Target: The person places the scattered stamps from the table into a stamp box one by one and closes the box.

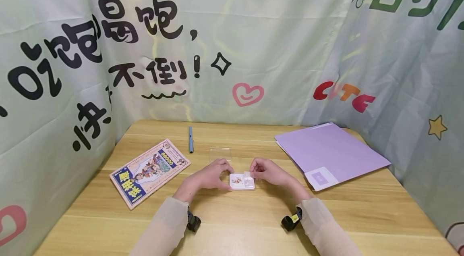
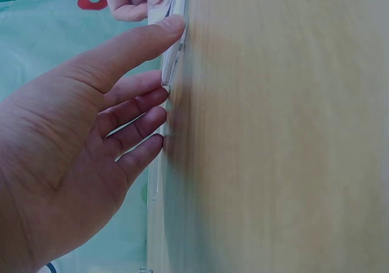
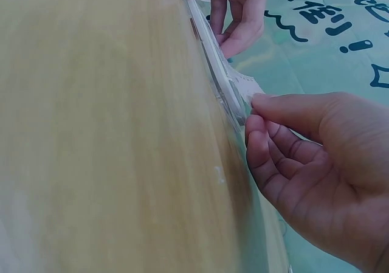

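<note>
The handling of the small white case (image 1: 237, 182) appears to be partway through, to judge from how things lie: it is set flat at the lower centre of the head frame, with a small printed figure seen in its left part, while a clear rectangular piece, perhaps its cover (image 1: 220, 154), is left apart just above and to the left. The case's left end is held between thumb and fingers by the left hand (image 1: 214, 176); a thin translucent sheet (image 3: 244, 84) at its right end is pinched by the right hand (image 1: 270, 172). Whether the sheet is being laid or lifted cannot be told; its placing and the covering of the case seem to be left undone. Sideways reach is bounded by a booklet (image 1: 150, 173) at lower left and a purple folder (image 1: 330, 151) at right, both well apart from the hands; a pen (image 1: 191, 140) is seen upper left of the cover. Bare wood of the table (image 1: 237, 227) is shown below the case, and its far edge is met by the curtain (image 1: 275, 46).
</note>
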Action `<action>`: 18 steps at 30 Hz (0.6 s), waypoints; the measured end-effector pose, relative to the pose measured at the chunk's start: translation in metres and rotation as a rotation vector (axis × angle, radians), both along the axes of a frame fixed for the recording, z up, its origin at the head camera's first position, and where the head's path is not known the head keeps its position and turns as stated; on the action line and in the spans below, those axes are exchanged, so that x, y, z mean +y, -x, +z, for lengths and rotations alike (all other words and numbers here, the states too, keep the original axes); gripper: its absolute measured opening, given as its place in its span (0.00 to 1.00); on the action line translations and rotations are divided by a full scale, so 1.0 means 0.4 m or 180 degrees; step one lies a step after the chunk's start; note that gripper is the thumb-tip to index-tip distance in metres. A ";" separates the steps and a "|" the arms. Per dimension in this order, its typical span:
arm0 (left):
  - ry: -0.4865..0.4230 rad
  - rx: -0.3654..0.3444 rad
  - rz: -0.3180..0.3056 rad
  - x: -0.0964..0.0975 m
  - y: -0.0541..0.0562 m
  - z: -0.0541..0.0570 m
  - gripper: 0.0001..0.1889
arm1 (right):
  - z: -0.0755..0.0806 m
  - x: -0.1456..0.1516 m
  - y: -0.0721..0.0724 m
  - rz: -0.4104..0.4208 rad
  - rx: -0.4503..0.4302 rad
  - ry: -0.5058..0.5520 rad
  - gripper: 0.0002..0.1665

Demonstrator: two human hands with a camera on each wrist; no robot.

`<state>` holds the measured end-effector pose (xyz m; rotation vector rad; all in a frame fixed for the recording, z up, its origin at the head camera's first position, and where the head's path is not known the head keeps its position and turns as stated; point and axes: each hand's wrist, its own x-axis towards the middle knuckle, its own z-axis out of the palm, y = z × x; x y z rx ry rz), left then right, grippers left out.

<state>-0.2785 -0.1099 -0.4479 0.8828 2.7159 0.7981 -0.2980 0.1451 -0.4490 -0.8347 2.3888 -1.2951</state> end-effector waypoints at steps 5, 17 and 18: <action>-0.0008 -0.0010 -0.0006 0.000 0.000 0.000 0.28 | -0.006 0.003 0.001 -0.0023 0.0020 -0.0006 0.04; -0.0004 -0.0001 -0.0010 0.001 0.004 -0.006 0.28 | -0.012 -0.001 0.001 -0.0046 0.0047 -0.0009 0.03; -0.0002 0.0001 -0.0010 0.001 0.004 -0.006 0.28 | -0.013 -0.001 0.001 -0.0045 0.0055 -0.0014 0.03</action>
